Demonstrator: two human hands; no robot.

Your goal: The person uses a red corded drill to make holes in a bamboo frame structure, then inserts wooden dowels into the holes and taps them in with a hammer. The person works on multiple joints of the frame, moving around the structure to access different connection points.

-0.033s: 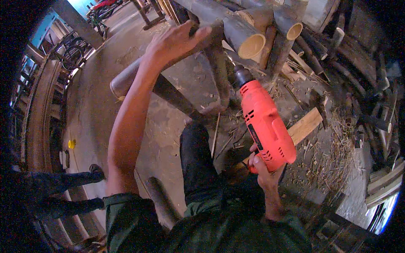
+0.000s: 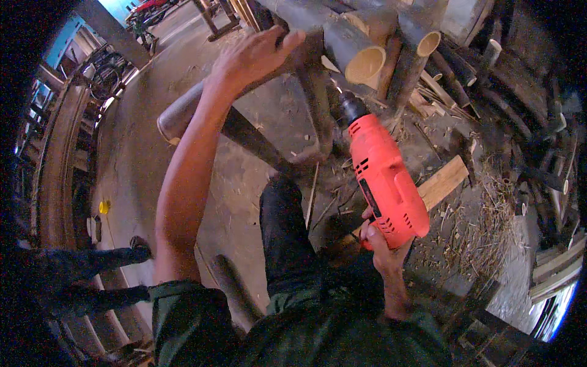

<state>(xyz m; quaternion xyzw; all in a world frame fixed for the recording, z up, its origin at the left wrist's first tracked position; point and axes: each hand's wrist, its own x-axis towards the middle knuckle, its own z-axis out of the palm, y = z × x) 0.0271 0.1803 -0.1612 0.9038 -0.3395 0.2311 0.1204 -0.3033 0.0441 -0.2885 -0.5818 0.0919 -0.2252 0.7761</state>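
My right hand (image 2: 382, 248) is closed around the rear grip of a red-orange power drill (image 2: 388, 177). Its black chuck (image 2: 353, 109) and thin bit point up and away, toward the cut bamboo ends. My left hand (image 2: 254, 61) lies over a thick dark bamboo pole (image 2: 183, 113), thumb stretched to the right; the pole's far side hides some fingertips. Under the pole stands a dark wooden support (image 2: 315, 104) with slanting legs. The drill bit is just right of this support; whether it touches anything, I cannot tell.
Large bamboo poles (image 2: 365, 64) with pale cut ends lie at the far right. A wooden plank (image 2: 443, 183) and straw-like scraps (image 2: 483, 220) cover the floor nearby. At left are another person's legs (image 2: 92, 263), a yellow round object (image 2: 104, 208) and a bicycle (image 2: 105, 82).
My left hand and the near end of the bamboo pole have shifted very slightly up and left. The drill in my right hand stays nearly where it was.
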